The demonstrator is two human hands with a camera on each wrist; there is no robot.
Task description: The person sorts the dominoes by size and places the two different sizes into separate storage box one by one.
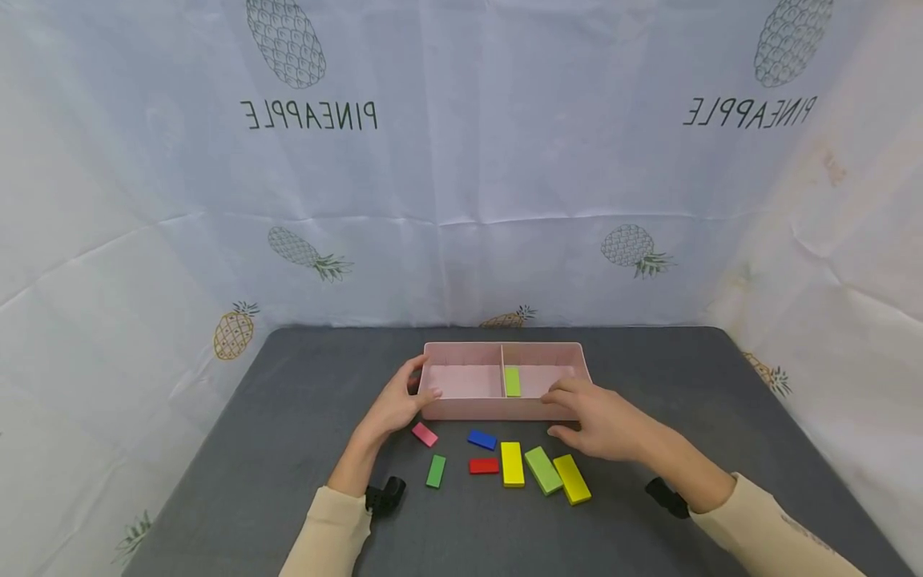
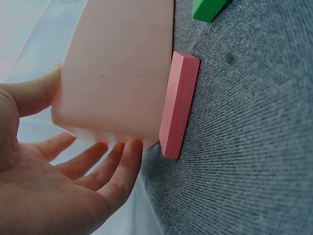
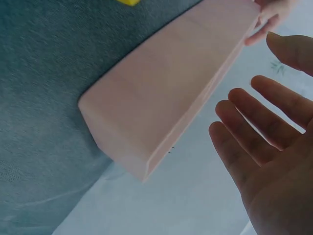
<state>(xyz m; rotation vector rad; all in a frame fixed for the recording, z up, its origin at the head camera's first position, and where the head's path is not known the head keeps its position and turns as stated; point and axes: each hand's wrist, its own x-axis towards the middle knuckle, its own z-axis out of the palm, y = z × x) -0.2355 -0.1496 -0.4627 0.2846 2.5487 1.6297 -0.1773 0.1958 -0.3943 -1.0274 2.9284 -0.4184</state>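
Grey tabletop (image 1: 332,369), cropped below, hands (image 1: 392,405) (image 1: 606,421) partly hiding pink box (image 1: 469,409)

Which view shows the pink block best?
The left wrist view: the pink block appears large there, whole and unobstructed, beside the pink box. The head view shows it small, on the dark table near the box's front left corner. The right wrist view doesn't show it.

The box (image 1: 497,409) looks smooth plastic (matt), the tabletop (image 1: 245,497) ribbed cloth.
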